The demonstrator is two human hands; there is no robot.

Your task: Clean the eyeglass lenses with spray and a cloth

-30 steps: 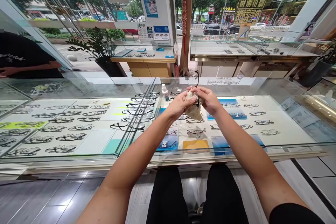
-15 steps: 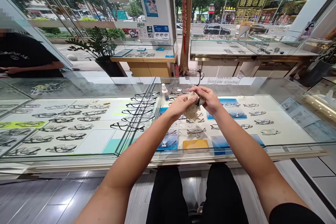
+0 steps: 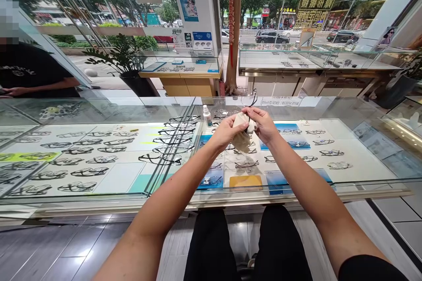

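Note:
Both my hands meet above a glass display counter [image 3: 296,184]. My left hand [image 3: 227,132] pinches a pale beige cloth [image 3: 242,138] against a pair of thin black-rimmed glasses [image 3: 249,96]. My right hand [image 3: 263,125] grips the frame of those glasses, whose free lens sticks up behind my fingers. The cloth hangs down between my two hands. A small white bottle with a blue label [image 3: 207,117] stands on the glass just left of my left hand.
Rows of spectacle frames [image 3: 89,149] lie inside the counter under the glass. A person in a black shirt [image 3: 29,74] stands at the far left behind the counter. More glass cases [image 3: 313,59] and a potted plant [image 3: 128,59] stand beyond. My knees are under the counter's edge.
The glasses have tilted in my hands, so the upright lens sits lower and further over. My left hand has bunched the cloth higher against them.

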